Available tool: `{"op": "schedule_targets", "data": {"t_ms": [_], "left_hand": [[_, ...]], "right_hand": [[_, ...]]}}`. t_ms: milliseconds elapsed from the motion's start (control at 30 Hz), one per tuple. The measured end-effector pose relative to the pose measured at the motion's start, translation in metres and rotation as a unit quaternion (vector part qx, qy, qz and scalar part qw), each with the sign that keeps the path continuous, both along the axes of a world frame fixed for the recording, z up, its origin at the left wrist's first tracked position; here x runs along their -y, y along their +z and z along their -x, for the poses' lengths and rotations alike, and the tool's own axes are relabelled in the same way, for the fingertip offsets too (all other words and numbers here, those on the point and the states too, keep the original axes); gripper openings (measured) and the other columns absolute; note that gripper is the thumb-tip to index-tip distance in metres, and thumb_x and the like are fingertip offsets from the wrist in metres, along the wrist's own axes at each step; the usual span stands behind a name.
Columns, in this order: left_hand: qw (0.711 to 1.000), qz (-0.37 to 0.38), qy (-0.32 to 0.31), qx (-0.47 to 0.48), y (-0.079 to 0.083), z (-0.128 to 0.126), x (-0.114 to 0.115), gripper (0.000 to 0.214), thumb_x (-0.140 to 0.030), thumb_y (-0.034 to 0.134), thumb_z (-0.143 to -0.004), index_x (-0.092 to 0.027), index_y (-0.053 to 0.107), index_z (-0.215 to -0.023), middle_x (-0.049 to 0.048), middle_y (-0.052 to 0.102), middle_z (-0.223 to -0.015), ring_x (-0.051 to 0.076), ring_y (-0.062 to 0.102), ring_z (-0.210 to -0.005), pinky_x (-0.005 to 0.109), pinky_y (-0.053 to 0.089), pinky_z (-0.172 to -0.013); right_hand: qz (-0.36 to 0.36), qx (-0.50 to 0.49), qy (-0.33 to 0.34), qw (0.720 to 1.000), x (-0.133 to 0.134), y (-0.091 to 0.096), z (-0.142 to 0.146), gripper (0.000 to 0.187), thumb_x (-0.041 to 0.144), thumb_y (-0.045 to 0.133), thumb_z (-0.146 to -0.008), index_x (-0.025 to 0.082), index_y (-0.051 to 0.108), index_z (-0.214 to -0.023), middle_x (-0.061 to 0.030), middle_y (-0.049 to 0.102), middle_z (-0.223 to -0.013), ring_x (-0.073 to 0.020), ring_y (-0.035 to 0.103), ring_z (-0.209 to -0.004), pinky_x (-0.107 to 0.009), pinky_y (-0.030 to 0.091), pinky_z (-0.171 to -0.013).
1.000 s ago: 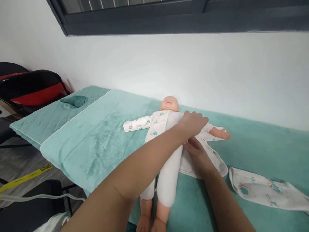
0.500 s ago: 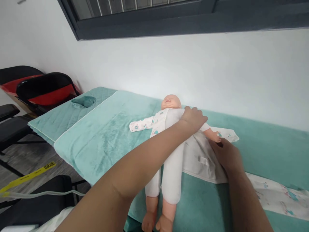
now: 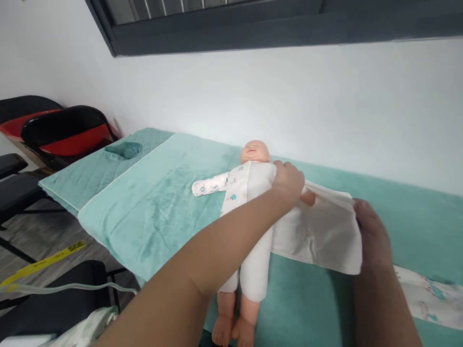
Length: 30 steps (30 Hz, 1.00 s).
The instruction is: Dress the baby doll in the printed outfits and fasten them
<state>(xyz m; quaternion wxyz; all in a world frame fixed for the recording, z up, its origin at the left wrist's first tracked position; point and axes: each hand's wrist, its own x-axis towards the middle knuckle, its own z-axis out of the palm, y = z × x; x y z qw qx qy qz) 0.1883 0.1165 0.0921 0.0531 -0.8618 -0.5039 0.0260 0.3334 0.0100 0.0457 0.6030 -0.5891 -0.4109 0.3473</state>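
A baby doll (image 3: 258,243) lies face up, its head near the wall and its feet toward me. One of its arms wears the sleeve of a white printed baby shirt (image 3: 334,236); the shirt's other half spreads out to the right. My left hand (image 3: 288,182) is curled over the doll's shoulder and upper arm on that side, its fingertips partly hidden. Past it, the doll's bare forearm (image 3: 308,197) shows partly, against the shirt cloth. My right hand (image 3: 374,236) grips the shirt's outer edge and holds the cloth stretched.
Green plush cloth (image 3: 144,207) covers the massage-type bed, which has a face hole (image 3: 123,150) at its left end. A strip of printed white cloth (image 3: 430,296) lies at the right. Black chairs (image 3: 68,130) stand left, and a wall (image 3: 253,96) runs behind.
My right hand has moved right, from beside the doll's hand, drawing the shirt panel outward and flatter. The doll's hand is now mostly covered. My left hand stays at the shoulder.
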Motion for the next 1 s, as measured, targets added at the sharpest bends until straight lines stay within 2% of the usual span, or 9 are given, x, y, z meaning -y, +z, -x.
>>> {"op": "schedule_targets", "data": {"t_ms": [133,233,400,500,633,733,867,933,1000], "left_hand": [[0.996,0.042,-0.015,0.076,-0.012,-0.003,0.0,0.056,-0.029,0.072,-0.075,-0.012,0.054,-0.126,0.0166,0.059,-0.127,0.028,0.051,-0.118,0.044,0.035,-0.101],[0.985,0.083,-0.05,0.139,-0.015,-0.001,0.003,0.037,-0.03,0.059,-0.085,-0.017,0.057,-0.119,0.0117,0.06,-0.127,0.027,0.052,-0.118,0.045,0.034,-0.104],[0.942,0.168,-0.128,0.261,0.0,0.022,-0.001,0.021,-0.015,0.046,-0.082,-0.023,0.061,-0.095,0.0004,0.069,-0.106,0.018,0.06,-0.094,0.032,0.046,-0.082],[0.93,0.136,-0.126,0.317,0.012,0.047,-0.01,0.029,-0.006,0.043,-0.074,-0.022,0.06,-0.09,0.001,0.069,-0.101,0.017,0.06,-0.086,0.03,0.045,-0.07],[0.919,0.051,-0.094,0.38,0.017,0.083,-0.019,0.03,0.0,0.04,-0.065,-0.02,0.057,-0.078,0.0033,0.067,-0.095,0.019,0.058,-0.097,0.031,0.046,-0.081],[0.91,0.026,-0.063,0.409,0.008,0.105,-0.019,0.028,0.002,0.04,-0.066,-0.02,0.055,-0.073,0.0039,0.067,-0.1,0.019,0.058,-0.102,0.032,0.046,-0.085],[0.895,-0.007,0.014,0.447,-0.011,0.121,-0.007,0.027,-0.001,0.042,-0.077,-0.021,0.059,-0.083,0.0054,0.064,-0.108,0.021,0.057,-0.105,0.034,0.048,-0.085],[0.878,-0.034,0.026,0.477,-0.022,0.125,0.007,0.026,-0.003,0.044,-0.081,-0.021,0.06,-0.091,0.0068,0.062,-0.111,0.022,0.057,-0.107,0.036,0.048,-0.089],[0.857,-0.058,0.024,0.511,-0.032,0.127,0.027,0.023,-0.007,0.046,-0.086,-0.021,0.059,-0.098,0.0072,0.062,-0.112,0.022,0.057,-0.109,0.038,0.047,-0.096]], "right_hand": [[0.02,-0.117,0.101,0.988,-0.002,-0.003,0.006,0.035,0.048,0.079,-0.069,0.028,0.065,-0.093,-0.0028,0.068,-0.082,-0.023,0.064,-0.073,-0.033,0.049,-0.058],[0.017,-0.113,0.139,0.984,-0.002,-0.006,0.017,0.045,0.041,0.083,-0.062,0.03,0.069,-0.103,-0.0034,0.072,-0.098,-0.0252,0.067,-0.085,-0.034,0.053,-0.064],[0.038,-0.135,0.185,0.973,0.001,-0.007,0.033,0.059,0.033,0.086,-0.056,0.033,0.07,-0.113,-0.0025,0.073,-0.105,-0.0239,0.067,-0.088,-0.033,0.053,-0.066],[0.031,-0.13,0.244,0.961,0.004,-0.009,0.039,0.061,0.033,0.087,-0.057,0.032,0.07,-0.116,-0.0039,0.074,-0.102,-0.0244,0.067,-0.083,-0.034,0.053,-0.065],[0.058,-0.091,0.359,0.927,0.009,-0.011,0.043,0.057,0.035,0.085,-0.062,0.03,0.071,-0.117,-0.0042,0.073,-0.089,-0.022,0.065,-0.071,-0.034,0.053,-0.062],[0.067,-0.067,0.476,0.874,0.01,-0.012,0.043,0.056,0.038,0.083,-0.067,0.026,0.07,-0.12,-0.0064,0.072,-0.085,-0.021,0.063,-0.067,-0.033,0.051,-0.058],[0.042,-0.053,0.569,0.819,0.009,-0.014,0.039,0.052,0.041,0.079,-0.075,0.025,0.069,-0.123,-0.0114,0.071,-0.105,-0.0207,0.065,-0.076,-0.031,0.051,-0.06],[0.024,-0.063,0.568,0.82,0.008,-0.016,0.037,0.049,0.042,0.077,-0.077,0.026,0.069,-0.123,-0.0109,0.07,-0.106,-0.0184,0.064,-0.074,-0.028,0.05,-0.057],[0.011,-0.072,0.528,0.846,0.007,-0.018,0.038,0.042,0.043,0.075,-0.08,0.026,0.071,-0.118,-0.0089,0.07,-0.098,-0.0155,0.061,-0.068,-0.026,0.047,-0.053]]}}
